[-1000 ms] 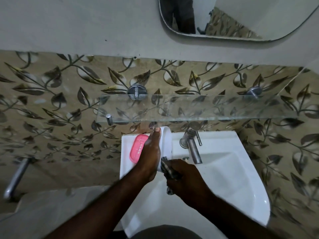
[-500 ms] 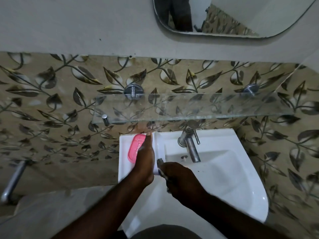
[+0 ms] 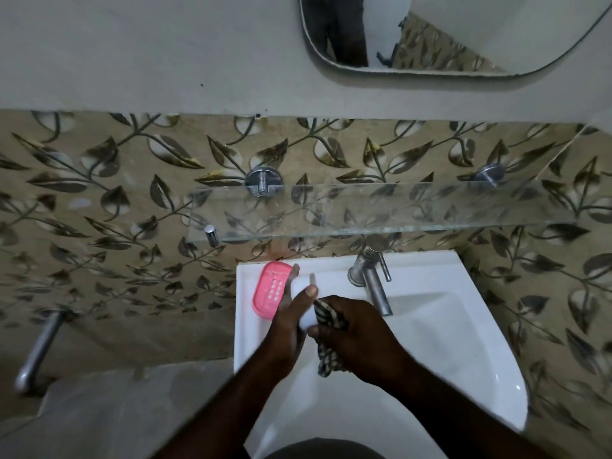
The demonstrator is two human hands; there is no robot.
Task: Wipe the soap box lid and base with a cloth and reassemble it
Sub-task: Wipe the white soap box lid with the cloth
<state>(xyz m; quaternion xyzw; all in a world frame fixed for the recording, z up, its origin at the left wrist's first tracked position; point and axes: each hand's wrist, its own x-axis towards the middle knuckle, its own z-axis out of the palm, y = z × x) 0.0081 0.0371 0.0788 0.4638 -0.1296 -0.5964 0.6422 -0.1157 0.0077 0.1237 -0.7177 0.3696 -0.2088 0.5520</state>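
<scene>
Over the near left edge of the white sink (image 3: 490, 352), the left hand (image 3: 291, 321) is wrapped around a white soap box piece (image 3: 306, 301), thumb on top, fingers behind. Right beside it, the right hand (image 3: 356, 339) is bunched on a checked cloth (image 3: 326, 336), pressing it against that piece. The pink soap tray (image 3: 270, 289) sits on the rim, just left. The basin lies open to the right; tap (image 3: 372, 283) and glass shelf (image 3: 381, 207) beyond, leaf-patterned tiles behind.

Wiping the lid over our sink (image 3: 447, 326)

Our left hand (image 3: 291, 321) grips the white lid (image 3: 306, 308); our right hand (image 3: 359, 336) presses the cloth (image 3: 326, 351) against it, pink base (image 3: 270, 289) on the sink's left rim.
</scene>
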